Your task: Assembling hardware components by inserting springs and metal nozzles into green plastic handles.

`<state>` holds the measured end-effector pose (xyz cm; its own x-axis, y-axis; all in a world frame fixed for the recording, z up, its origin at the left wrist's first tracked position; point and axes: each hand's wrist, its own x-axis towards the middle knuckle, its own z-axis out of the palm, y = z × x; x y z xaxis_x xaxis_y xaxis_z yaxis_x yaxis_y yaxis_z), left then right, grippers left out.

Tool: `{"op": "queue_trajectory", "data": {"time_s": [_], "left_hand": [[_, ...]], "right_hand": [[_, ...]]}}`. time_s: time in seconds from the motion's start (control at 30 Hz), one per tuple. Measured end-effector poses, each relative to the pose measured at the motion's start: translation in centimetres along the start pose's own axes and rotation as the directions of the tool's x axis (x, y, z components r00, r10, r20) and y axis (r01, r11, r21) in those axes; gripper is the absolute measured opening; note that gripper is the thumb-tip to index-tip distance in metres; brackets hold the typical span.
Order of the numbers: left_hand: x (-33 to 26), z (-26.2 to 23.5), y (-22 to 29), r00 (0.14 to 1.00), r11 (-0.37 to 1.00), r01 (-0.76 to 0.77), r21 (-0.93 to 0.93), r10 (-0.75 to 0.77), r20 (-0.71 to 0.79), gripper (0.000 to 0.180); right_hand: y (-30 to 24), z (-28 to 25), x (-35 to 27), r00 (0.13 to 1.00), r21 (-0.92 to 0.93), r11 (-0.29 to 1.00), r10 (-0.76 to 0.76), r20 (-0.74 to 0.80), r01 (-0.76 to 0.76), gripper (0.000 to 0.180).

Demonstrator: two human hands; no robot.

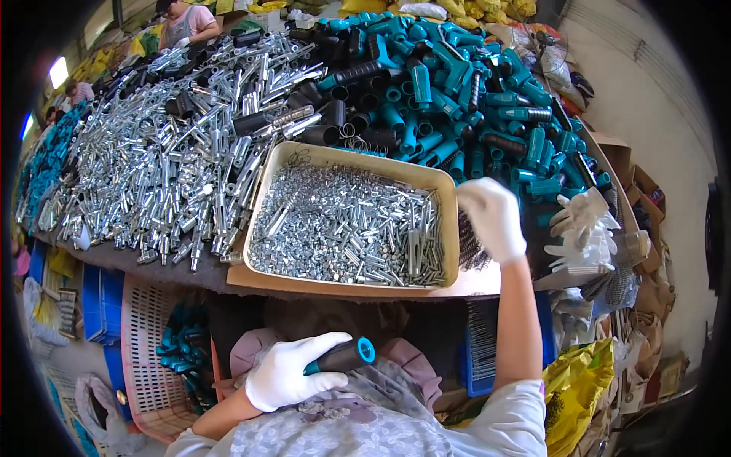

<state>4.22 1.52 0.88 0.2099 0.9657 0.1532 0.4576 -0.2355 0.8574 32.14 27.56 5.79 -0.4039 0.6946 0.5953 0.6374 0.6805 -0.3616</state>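
My left hand (298, 375), in a white glove, is closed around a black and teal plastic handle sleeve (343, 356) in front of my lap. The sleeve's round teal-rimmed end faces right. My right hand (493, 221), also gloved, is over the right rim of a cream tray (451, 251). Its fingers are curled and slightly blurred, so anything between them is hidden. The tray is full of small metal pins, nuts and studs (343, 221). Beside it, partly under my right hand, lies a pile of dark coil springs (470, 247).
Heaped metal rods and sockets (175, 167) cover the table's left; teal and black plastic handles (457, 91) cover the back right. Used white gloves (585, 228) lie at the right edge. Below left stands a pink basket (156, 343). Another person (190, 23) sits far left.
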Motion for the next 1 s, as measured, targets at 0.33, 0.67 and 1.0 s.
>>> {"op": "queue_trajectory", "data": {"time_s": [0.33, 0.67, 1.0], "left_hand": [[-0.1, -0.1, -0.2, 0.998, 0.999, 0.037, 0.016, -0.037, -0.048, 0.059], [0.8, 0.3, 0.3, 1.000, 0.999, 0.023, -0.032, -0.022, 0.007, 0.060], [1.0, -0.8, 0.1, 0.998, 0.996, 0.052, -0.079, -0.054, -0.023, 0.060]], "right_hand": [[8.1, 3.5, 7.4, 0.963, -0.521, 0.816, -0.152, 0.225, 0.250, 0.015], [9.1, 3.7, 6.1, 0.952, -0.472, 0.852, -0.091, 0.293, 0.227, 0.011], [6.5, -0.6, 4.1, 0.935, -0.495, 0.860, 0.063, 0.349, 0.127, 0.012]]}}
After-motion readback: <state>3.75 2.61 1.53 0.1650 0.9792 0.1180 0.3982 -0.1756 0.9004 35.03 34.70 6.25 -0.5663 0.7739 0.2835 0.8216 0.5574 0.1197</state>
